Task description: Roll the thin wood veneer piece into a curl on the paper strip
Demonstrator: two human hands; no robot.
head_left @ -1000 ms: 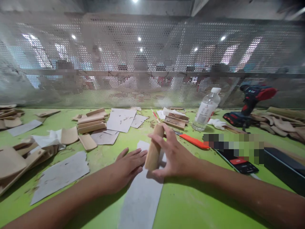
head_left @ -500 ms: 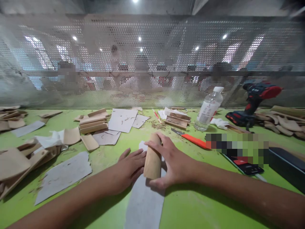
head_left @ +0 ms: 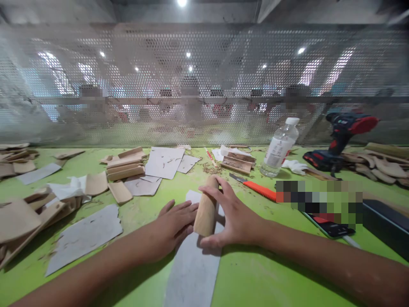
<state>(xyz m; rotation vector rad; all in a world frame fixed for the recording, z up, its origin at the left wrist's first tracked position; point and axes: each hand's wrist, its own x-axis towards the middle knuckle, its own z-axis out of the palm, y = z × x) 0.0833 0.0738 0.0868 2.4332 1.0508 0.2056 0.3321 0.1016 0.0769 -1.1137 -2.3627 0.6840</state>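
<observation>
One wooden piece [head_left: 205, 215] is pinched, lower centre, by the right hand [head_left: 238, 219]; paper [head_left: 194, 270] beneath is seemingly steadied by the flat left hand [head_left: 169, 226].

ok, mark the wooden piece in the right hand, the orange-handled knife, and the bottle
Wooden piece [head_left: 205, 213]: head view, middle of its rounded face.
Orange-handled knife [head_left: 260, 190]: head view, on the handle.
Bottle [head_left: 276, 152]: head view, on the label.
</observation>
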